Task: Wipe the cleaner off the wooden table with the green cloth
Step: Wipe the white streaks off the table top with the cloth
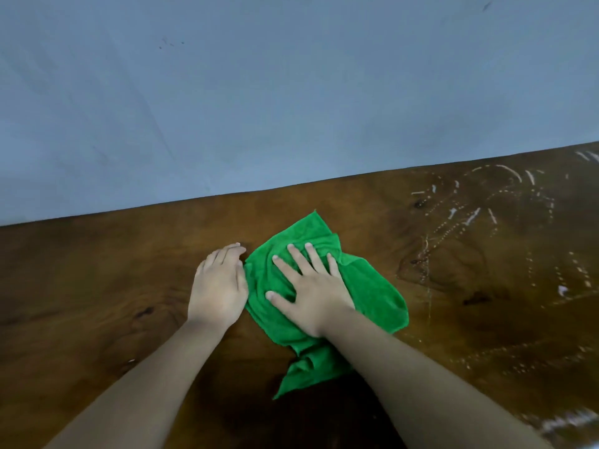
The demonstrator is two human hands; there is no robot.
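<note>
A crumpled green cloth [372, 293] lies on the dark wooden table [97, 286] near its middle. My right hand [311, 290] presses flat on the cloth with fingers spread. My left hand [218, 286] rests flat on the bare wood, its thumb side touching the cloth's left edge. White streaks and dots of cleaner [479, 215] spread over the table to the right of the cloth, with more cleaner [570, 422] at the near right edge.
A plain blue-grey wall [291, 92] rises directly behind the table's far edge. The wood left of my left hand shows no white streaks.
</note>
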